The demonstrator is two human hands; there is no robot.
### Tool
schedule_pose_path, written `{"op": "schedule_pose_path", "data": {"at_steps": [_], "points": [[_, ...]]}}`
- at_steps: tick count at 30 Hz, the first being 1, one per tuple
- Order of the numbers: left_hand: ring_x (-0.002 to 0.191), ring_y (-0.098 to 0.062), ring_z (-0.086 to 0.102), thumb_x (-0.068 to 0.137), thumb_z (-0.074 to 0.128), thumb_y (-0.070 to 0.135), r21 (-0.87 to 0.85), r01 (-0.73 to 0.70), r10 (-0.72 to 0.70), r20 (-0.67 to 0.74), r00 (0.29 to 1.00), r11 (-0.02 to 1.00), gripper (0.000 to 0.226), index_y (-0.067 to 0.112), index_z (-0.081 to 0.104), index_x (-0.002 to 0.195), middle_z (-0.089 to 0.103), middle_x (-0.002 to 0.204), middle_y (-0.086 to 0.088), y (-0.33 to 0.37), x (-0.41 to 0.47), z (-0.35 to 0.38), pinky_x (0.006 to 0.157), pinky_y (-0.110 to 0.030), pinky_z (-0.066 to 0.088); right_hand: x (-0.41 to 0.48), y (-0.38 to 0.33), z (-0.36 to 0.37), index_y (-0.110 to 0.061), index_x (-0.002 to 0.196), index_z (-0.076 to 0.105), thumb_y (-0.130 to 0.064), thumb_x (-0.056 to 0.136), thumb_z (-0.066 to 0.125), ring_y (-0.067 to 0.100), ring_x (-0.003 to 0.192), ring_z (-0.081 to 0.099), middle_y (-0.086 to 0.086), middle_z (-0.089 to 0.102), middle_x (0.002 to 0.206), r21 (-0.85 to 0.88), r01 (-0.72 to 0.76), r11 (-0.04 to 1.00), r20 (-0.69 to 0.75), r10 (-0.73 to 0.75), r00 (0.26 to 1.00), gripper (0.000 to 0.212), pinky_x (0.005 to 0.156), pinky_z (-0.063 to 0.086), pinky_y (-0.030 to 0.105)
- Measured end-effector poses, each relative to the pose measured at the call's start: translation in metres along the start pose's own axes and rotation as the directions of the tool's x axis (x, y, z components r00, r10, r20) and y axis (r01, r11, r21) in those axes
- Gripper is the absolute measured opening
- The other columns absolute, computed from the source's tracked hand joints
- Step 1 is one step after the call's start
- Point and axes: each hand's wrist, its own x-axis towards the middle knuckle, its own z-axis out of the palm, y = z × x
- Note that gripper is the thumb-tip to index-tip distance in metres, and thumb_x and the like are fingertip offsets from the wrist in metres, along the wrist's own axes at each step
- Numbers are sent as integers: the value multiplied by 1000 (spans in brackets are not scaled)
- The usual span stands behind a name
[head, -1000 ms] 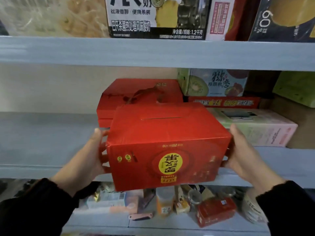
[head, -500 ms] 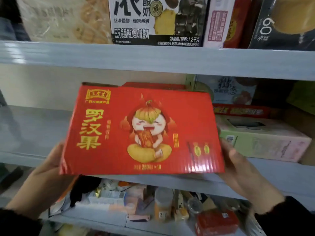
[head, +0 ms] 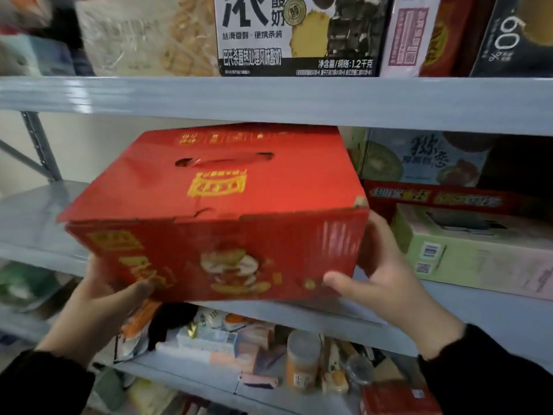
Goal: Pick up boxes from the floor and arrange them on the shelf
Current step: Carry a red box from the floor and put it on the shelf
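here, red box (head: 215,217) gripped by left hand (head: 101,298) and right hand (head: 386,280), at grey shelf (head: 36,223)

The box (head: 215,211) is bright red, with yellow emblems on top and a blurred cartoon figure in white, yellow and orange on its front; the shelf (head: 269,100) is pale grey-blue; the flat carton (head: 478,259) is pale green and pink; the yoghurt carton (head: 299,34) is black and white with a yellow pineapple; the sleeve (head: 493,378) is black.
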Motion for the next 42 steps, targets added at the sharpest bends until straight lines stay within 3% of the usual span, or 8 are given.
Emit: {"op": "schedule_pose_path", "data": {"at_steps": [2,5,9,13,20,24,33,42], "points": [[108,-11,70,86,69,0,-7,14,-13,92,996,1000,57,27,52,133,75,116,6,0,31,10,87,-23,58,25,7,-3,-42,149,39,-28,79,86,10,136,54,-14,57,143,-40,-9,999,-60,7,998,85,113,47,45],[122,-26,64,88,66,1,-22,-3,7,159,987,1000,62,24,46,142,69,129,-4,-10,81,19,99,-42,53,59,16,-7,-34,151,40,-31,80,84,9,130,59,-14,62,139,-142,-53,988,-143,33,989,85,109,49,40],[119,-18,65,88,65,18,-28,2,5,220,975,1000,50,38,51,132,70,126,6,-30,137,32,103,-46,51,89,24,-2,-35,146,47,-20,92,76,-7,121,60,-26,63,130,-289,-102,952,-209,41,977,63,97,47,13],[108,-1,67,100,63,16,-4,-35,35,292,956,999,45,33,48,139,71,120,16,-41,182,42,96,-32,54,112,34,5,-45,130,55,-27,97,70,-4,118,62,-24,67,126,-313,-167,935,-304,68,950,41,103,49,28],[81,29,56,102,60,25,74,-181,153,287,946,981,40,38,44,136,57,108,32,-23,243,66,73,0,44,156,32,18,-48,133,51,-37,100,63,-19,103,58,-29,63,117,-366,-280,887,-489,72,869,36,95,46,14],[109,8,63,98,66,35,41,-229,201,342,918,973,42,55,47,130,65,125,18,-27,256,68,95,-22,52,165,31,17,-30,140,55,-30,102,60,-27,101,52,-30,60,117,-427,-293,855,-502,45,863,38,90,41,4],[91,31,53,103,60,27,125,-223,174,317,932,967,39,57,42,122,59,97,52,-38,267,85,72,5,38,177,38,1,-28,148,48,-32,103,59,5,124,57,-15,60,137,-494,-331,804,-473,70,878,47,106,45,28],[115,-17,54,100,61,37,302,-142,39,324,945,943,68,25,28,158,58,138,2,-47,304,96,92,-26,38,200,52,-4,-23,147,49,-32,102,61,14,129,56,-9,60,139,-513,-360,779,-447,116,887,47,101,40,24]]}}
